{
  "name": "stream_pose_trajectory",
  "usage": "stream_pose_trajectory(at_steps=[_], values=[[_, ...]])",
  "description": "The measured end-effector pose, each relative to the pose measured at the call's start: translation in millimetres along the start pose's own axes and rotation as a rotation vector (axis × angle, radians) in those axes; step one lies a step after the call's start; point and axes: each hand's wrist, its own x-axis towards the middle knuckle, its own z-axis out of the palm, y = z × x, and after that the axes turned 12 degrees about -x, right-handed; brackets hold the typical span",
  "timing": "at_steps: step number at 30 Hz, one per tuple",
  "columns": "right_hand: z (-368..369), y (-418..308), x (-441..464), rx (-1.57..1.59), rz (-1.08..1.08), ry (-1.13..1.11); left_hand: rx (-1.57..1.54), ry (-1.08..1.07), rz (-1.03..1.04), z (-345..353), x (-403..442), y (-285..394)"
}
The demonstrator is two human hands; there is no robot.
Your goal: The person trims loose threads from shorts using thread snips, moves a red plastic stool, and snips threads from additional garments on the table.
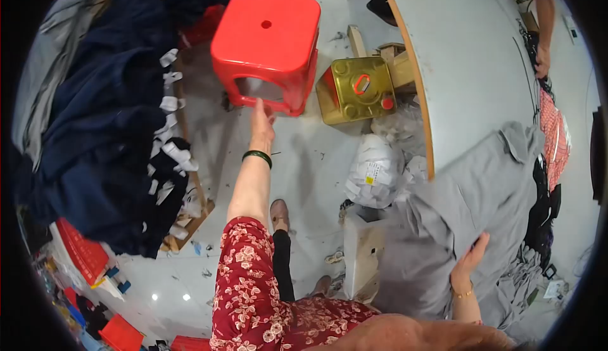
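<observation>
My left hand (pixel 261 126), a dark green bangle at its wrist, reaches forward with the index finger stretched out. Its fingertips overlap the lower front edge of a red plastic stool (pixel 269 44); whether they touch it I cannot tell. The stool has a small hole in its seat. On my right, a large grey cloth (pixel 437 224) hangs over the table corner and down beside me, blurred on its left side. My right hand (pixel 468 265), with a gold bracelet, is at a fold of this cloth and grips it, some fingers hidden.
A dark navy cloth pile (pixel 95 116) with white tags lines the left. A gold tin can (pixel 364 88) and a white wrapped bundle (pixel 373 170) stand by the grey-topped table (pixel 468 59). Another person's arm (pixel 544 28) shows at its far side. Red containers (pixel 120 333) lie lower left.
</observation>
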Motion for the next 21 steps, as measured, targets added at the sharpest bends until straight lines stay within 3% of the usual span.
stream_pose_trajectory(at_steps=[6, 8, 11, 18, 21], values=[[-9.5, 36.4, -30.3, -0.251, -0.049, -0.074, -0.365, 0.089, 0.003, 16.5, 115.1, -11.1], [-10.6, 33.7, -34.0, -0.291, -0.055, -0.097, -0.454, -0.072, 0.111, 31.8, 116.7, -8.1], [-15.2, 34.4, -35.2, -0.318, -0.052, -0.11, -0.532, -0.348, 0.095, 57.7, 101.8, 4.5], [-24.2, 37.6, -42.3, -0.338, -0.062, -0.079, -0.436, -0.3, 0.059, 56.4, 78.3, 4.8], [-23.2, 35.3, -42.4, -0.329, -0.096, -0.028, -0.499, -0.144, 0.049, 21.1, 57.2, 10.9]])
